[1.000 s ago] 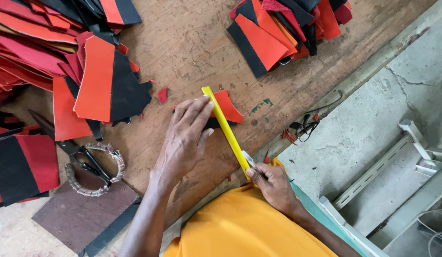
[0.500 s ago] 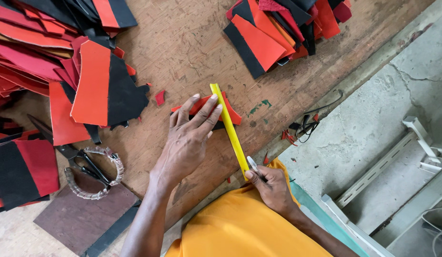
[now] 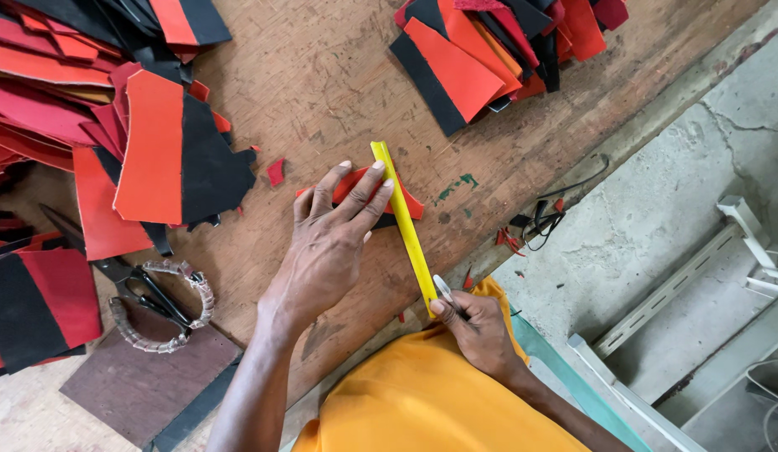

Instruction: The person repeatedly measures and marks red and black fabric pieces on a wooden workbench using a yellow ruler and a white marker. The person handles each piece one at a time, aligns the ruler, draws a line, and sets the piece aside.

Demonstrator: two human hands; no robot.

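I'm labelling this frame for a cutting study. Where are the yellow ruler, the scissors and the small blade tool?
yellow ruler [image 3: 403,224], head view, middle of its length.
scissors [image 3: 159,300], head view, wrapped handle loops.
small blade tool [image 3: 444,290], head view, pale tip above the right hand's fingers.

Left hand [image 3: 334,243] mid-frame, palm down, fingers spread and extended toward upper right, fingertips pressed flat. Left forearm runs down to the bottom edge, left of centre. Right hand [image 3: 477,326] lower centre-right, fingers curled in a tight pinch grip, knuckles up, wrist bent, forearm exiting toward lower right.
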